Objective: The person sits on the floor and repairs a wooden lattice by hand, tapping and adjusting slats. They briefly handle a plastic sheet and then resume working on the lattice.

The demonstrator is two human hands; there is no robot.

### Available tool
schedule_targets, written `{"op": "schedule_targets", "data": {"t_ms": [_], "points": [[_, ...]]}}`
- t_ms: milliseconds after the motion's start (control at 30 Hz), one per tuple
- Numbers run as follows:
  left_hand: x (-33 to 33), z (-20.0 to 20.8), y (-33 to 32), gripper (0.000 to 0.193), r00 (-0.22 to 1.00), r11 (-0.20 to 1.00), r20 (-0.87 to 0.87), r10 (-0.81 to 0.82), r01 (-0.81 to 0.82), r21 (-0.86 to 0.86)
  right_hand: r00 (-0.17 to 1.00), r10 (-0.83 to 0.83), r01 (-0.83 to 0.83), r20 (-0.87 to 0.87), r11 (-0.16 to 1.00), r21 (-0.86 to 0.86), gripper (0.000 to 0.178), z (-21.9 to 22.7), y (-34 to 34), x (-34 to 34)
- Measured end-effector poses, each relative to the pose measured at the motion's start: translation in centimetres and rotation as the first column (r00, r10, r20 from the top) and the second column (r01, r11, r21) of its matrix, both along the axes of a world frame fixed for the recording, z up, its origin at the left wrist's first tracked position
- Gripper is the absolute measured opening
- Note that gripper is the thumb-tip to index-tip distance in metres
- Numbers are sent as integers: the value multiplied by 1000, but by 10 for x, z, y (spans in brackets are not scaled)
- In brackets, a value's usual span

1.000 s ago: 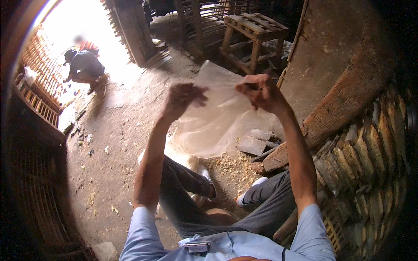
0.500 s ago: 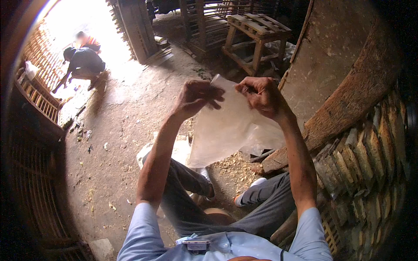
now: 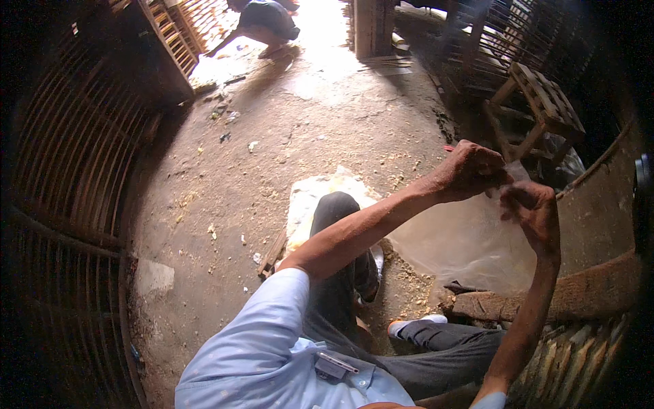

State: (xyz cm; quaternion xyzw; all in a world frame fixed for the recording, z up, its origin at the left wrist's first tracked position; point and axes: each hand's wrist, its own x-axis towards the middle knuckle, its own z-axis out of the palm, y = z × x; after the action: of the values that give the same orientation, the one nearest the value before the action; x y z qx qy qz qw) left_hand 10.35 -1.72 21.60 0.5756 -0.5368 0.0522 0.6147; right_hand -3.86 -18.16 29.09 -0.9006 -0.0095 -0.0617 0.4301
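Observation:
A large, thin, see-through plastic sheet [image 3: 455, 235] hangs from my raised hands at the right of the view, draping down toward the floor. My left hand [image 3: 475, 169] reaches across and is closed on its upper edge, fingertips pinched together. Just to the right and a little nearer, my right hand [image 3: 533, 210] has its fingers curled on the same edge, slightly blurred. The two hands are close together, a gathered piece of plastic between them. Whether the sheet is a bag with an opening cannot be made out.
A slatted wooden stool [image 3: 545, 102] stands far right. A whitish sack [image 3: 305, 204] lies by my left knee. A rough plank [image 3: 579, 293] and stacked wooden pieces [image 3: 579, 361] are at near right. Slatted walling [image 3: 68, 157] lines the left; a person [image 3: 267, 24] crouches by the bright doorway.
The view has swung left, so the room and my hands now appear farther right. My hands have come closer together at the sheet's upper edge.

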Motion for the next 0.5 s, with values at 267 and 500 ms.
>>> {"op": "schedule_targets", "data": {"t_ms": [267, 500], "points": [[5, 7, 38, 15, 991, 991, 24, 133, -133, 11, 965, -93, -20, -246, 906, -422, 29, -2, -20, -40], [4, 15, 31, 9, 993, 996, 97, 68, -62, -64, 997, 6, 4, 73, 991, -134, 26, -14, 9, 8]]}}
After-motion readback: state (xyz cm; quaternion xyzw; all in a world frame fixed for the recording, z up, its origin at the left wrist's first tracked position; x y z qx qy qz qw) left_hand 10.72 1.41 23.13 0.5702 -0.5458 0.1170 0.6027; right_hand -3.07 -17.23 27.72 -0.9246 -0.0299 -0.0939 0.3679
